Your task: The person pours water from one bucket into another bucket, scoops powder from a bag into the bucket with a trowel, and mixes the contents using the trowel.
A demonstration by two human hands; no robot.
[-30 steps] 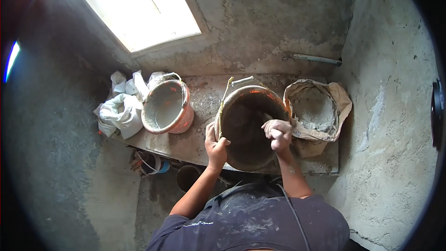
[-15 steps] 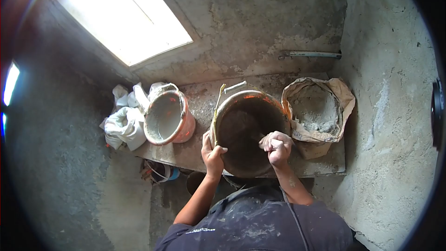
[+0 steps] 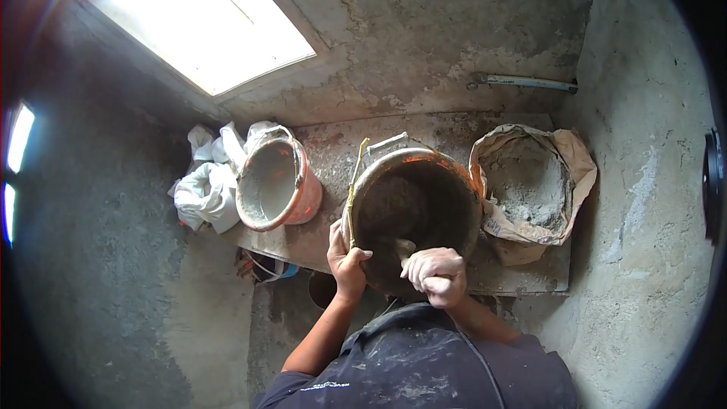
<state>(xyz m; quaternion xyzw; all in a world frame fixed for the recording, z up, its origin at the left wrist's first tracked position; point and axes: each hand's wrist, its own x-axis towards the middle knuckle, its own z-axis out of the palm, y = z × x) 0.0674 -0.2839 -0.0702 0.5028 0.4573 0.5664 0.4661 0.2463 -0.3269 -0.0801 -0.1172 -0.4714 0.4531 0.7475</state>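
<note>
A large mortar-stained bucket (image 3: 466,216) with orange patches on its rim is in front of me, its mouth tilted toward me. My left hand (image 3: 349,265) is closed on the bucket's left rim, thumb over the edge. Over the near part of the mouth, my right hand (image 3: 435,276) is wrapped round a short tool handle (image 3: 405,245). The tool's working end is lost in the dark interior, so its kind cannot be made out. The wire bail with a pale grip (image 3: 387,142) rests against the far left rim.
On the worn board (image 3: 333,132) stand a smaller orange bucket (image 3: 307,201) with grey residue and white sacks (image 3: 208,197) at left. An open paper bag of grey powder (image 3: 530,182) stands at right. Below is a blue-white pail (image 3: 282,270). Concrete walls surround the board.
My right hand has moved left and closer to my body with the tool handle. My left hand keeps its hold on the rim. The camera view has shifted slightly.
</note>
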